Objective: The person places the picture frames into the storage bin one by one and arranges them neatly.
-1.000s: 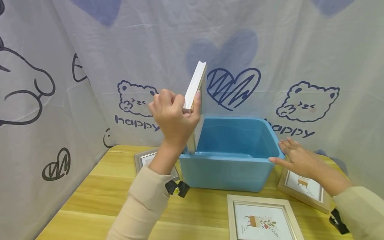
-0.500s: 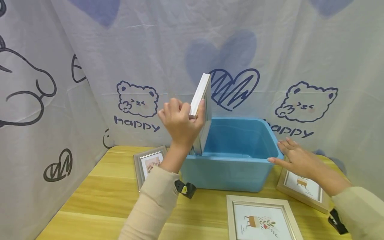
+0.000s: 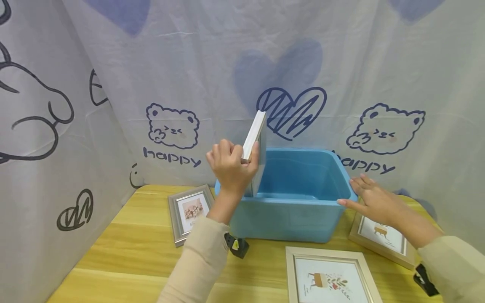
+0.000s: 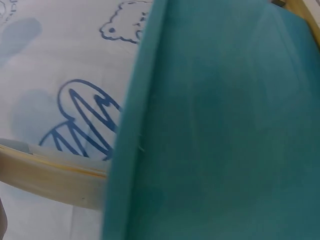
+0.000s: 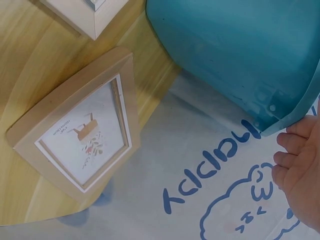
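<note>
My left hand [image 3: 233,166] grips the top edge of a white picture frame [image 3: 254,134], held upright on its side at the left end of a blue plastic bin [image 3: 288,219]. The lower part of that frame is down inside the bin, behind the front wall. In the left wrist view the frame's pale edge [image 4: 60,180] shows beyond the bin wall [image 4: 215,125]. My right hand [image 3: 379,202] rests with extended fingers on the bin's right rim. Seen from the right wrist, its fingers [image 5: 295,150] touch the outside of the rim.
A grey picture frame [image 3: 174,219] with a flower print lies left of the bin. In front lies a cream frame [image 3: 291,273], and a tan frame [image 3: 401,250] lies at the right, partly under my right arm. A printed curtain [image 3: 212,63] hangs behind the wooden table [image 3: 113,252].
My left hand and the white picture frame have moved down and slightly right, deeper into the bin. The grey frame at the left is more uncovered. My right hand stays on the rim.
</note>
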Demonstrator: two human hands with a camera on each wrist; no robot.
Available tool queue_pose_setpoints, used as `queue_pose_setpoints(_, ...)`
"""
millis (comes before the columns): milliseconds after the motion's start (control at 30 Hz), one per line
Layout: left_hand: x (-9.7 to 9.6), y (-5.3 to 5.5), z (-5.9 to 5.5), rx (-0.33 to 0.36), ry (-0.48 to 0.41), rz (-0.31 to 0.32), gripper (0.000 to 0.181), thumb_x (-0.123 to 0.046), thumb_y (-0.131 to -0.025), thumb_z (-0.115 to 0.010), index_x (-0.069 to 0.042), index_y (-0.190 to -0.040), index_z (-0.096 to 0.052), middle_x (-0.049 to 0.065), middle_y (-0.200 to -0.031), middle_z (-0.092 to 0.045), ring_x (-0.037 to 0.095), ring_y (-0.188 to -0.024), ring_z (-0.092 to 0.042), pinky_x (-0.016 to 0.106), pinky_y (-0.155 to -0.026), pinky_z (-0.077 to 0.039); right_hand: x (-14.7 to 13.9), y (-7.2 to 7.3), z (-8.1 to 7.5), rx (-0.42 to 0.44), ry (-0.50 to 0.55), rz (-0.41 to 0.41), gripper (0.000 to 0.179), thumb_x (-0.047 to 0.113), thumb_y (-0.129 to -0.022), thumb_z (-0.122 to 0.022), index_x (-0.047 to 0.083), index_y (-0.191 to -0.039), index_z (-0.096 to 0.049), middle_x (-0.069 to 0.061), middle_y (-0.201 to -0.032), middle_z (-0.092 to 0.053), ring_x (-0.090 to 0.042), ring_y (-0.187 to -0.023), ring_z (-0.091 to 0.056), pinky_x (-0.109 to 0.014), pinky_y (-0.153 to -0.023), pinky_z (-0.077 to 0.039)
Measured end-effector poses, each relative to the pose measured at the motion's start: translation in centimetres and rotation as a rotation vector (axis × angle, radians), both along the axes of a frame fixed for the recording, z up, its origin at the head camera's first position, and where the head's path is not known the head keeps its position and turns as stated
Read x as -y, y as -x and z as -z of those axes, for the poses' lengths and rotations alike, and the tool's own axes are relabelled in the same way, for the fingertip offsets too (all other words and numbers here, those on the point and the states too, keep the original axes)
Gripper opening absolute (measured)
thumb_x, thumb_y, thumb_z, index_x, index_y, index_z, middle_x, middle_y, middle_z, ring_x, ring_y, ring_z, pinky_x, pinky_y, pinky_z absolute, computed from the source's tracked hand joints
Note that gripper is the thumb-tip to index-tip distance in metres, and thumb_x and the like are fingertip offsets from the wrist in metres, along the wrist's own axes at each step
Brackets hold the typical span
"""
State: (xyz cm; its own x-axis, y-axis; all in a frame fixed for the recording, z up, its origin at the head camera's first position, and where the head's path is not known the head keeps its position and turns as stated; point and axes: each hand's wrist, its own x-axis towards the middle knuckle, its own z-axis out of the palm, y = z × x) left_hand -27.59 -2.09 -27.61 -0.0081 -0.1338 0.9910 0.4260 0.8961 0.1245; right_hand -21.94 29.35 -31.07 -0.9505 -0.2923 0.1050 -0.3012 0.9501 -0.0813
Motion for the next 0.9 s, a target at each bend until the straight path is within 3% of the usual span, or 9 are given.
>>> queue_pose_setpoints(467,1.0,1.2,3.2,0.038,0.02,-0.027,0.044,-0.035,-0.078,-0.062,-0.006,-0.051,-0.044,0.007,-0.064,-0.046,0.025,-0.06,-0.042,0.038,-0.059,-0.033,0.0,0.0,-0.1,-0.001,0.013,0.0,0.086,0.059,-0.089,-0.045,-0.013,-0.136,-0.035,-0.037,-0.142,-0.027,-0.055,-0.13,-0.024,-0.073,-0.094,-0.028)
queue_pose_setpoints(900,1.9,0.9,5.4,0.129,0.0,-0.062,0.043,-0.035,-0.079,-0.063,-0.004,-0.053,-0.049,0.009,-0.066,-0.047,0.027,-0.063,-0.045,0.04,-0.062,-0.034,-0.1,-0.1,0.4,-0.01,0.017,-0.009,0.085,0.058,-0.09,-0.045,-0.013,-0.136,-0.034,-0.036,-0.142,-0.027,-0.055,-0.131,-0.023,-0.073,-0.095,-0.027)
